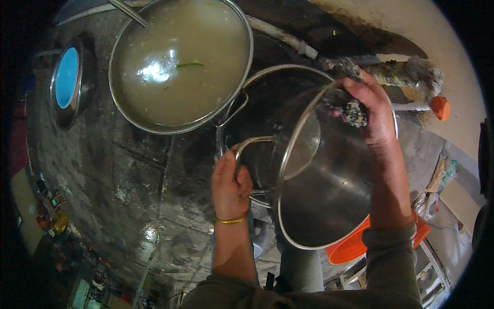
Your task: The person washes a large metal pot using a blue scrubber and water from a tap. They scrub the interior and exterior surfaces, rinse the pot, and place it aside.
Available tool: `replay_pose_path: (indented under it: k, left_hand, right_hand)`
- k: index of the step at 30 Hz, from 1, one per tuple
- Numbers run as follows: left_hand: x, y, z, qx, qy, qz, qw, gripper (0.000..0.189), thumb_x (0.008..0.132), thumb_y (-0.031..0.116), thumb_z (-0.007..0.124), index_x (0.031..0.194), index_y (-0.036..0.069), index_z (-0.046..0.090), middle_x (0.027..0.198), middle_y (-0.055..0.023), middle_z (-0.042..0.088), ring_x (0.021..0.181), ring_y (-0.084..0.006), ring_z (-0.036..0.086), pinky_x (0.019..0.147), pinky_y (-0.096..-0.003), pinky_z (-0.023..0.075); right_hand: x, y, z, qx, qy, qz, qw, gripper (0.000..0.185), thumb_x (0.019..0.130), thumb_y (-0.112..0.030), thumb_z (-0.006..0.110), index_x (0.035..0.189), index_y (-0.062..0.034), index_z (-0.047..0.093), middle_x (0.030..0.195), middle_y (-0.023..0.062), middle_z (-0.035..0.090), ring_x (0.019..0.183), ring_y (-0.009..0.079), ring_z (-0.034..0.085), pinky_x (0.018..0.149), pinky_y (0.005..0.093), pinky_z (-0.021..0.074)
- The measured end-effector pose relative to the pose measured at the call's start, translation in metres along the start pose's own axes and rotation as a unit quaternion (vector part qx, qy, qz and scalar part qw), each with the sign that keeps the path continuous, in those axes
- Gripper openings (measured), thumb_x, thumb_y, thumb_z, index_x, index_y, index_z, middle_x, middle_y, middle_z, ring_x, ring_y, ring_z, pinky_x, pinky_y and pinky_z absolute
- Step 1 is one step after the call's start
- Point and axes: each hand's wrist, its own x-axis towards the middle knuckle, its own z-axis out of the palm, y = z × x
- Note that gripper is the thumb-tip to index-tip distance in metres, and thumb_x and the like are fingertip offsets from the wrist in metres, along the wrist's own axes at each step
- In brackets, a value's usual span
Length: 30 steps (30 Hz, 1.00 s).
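Observation:
My left hand (232, 187) is closed around the loop handle of a large metal stockpot (328, 204), which is tipped with its mouth towards the right. At the upper right of its mouth, my right hand (372, 108) grips a dark, frayed scouring pad (355, 114). That hand appears to be at the pot's rim or inner wall; exact contact is unclear. Beneath and behind the tipped pot, partly hidden by it, sits a second metal pot (254, 89) with a side handle.
At upper left, a wide metal pot (208, 96) holds cloudy liquid with a green strip floating; a metal utensil handle (129, 13) leans over its rim. Further left is a blue basin (66, 79) in a metal bowl. An orange bucket (345, 247) and an orange-capped white pipe (415, 106) are on the right.

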Motion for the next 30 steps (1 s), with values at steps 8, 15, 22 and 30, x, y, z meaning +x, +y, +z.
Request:
replay_pose_path:
  k: [8, 15, 22, 30]
  left_hand:
    - [0.003, -0.001, -0.014, -0.029, 0.031, -0.005, 0.999, 0.024, 0.094, 0.036, 0.047, 0.095, 0.014, 0.057, 0.05, 0.0054, 0.035, 0.036, -0.004, 0.026, 0.032, -0.0188, 0.0182]
    - [0.003, -0.009, -0.022, -0.052, 0.054, -0.015, 0.997, 0.028, 0.095, 0.039, 0.044, 0.089, 0.014, 0.053, 0.048, 0.0054, 0.03, 0.037, -0.0056, 0.025, 0.033, -0.0196, 0.0193]
    - [0.002, -0.01, -0.027, -0.055, 0.051, -0.019, 0.997, 0.022, 0.095, 0.034, 0.048, 0.099, 0.013, 0.054, 0.05, 0.0039, 0.034, 0.037, -0.0058, 0.027, 0.033, -0.0199, 0.0196]
    - [0.005, -0.011, -0.026, -0.001, 0.061, -0.026, 0.998, 0.046, 0.092, 0.048, 0.047, 0.059, 0.017, 0.041, 0.045, 0.0061, 0.028, 0.034, -0.0067, 0.024, 0.032, -0.0221, 0.0169]
  right_hand:
    - [-0.01, -0.038, 0.057, -0.053, -0.086, -0.164, 0.981, 0.019, 0.076, -0.015, 0.066, 0.09, -0.0022, 0.061, 0.077, 0.0023, 0.062, 0.073, 0.0105, 0.057, 0.066, 0.0247, 0.0452]
    - [-0.006, -0.056, 0.099, -0.072, -0.149, -0.307, 0.937, 0.029, 0.085, -0.024, 0.059, 0.105, -0.0027, 0.053, 0.087, 0.0122, 0.061, 0.075, 0.0243, 0.06, 0.069, 0.0359, 0.049]
    - [-0.018, -0.038, 0.115, -0.39, -0.089, -0.425, 0.812, 0.033, 0.078, -0.029, 0.063, 0.093, 0.0007, 0.06, 0.081, 0.0196, 0.062, 0.076, 0.0339, 0.063, 0.066, 0.0422, 0.0514]
    - [-0.039, -0.107, -0.103, -0.805, 0.229, -0.296, 0.46, 0.034, 0.088, -0.03, 0.059, 0.118, -0.0141, 0.058, 0.109, 0.012, 0.061, 0.099, 0.0253, 0.061, 0.086, 0.0343, 0.0475]
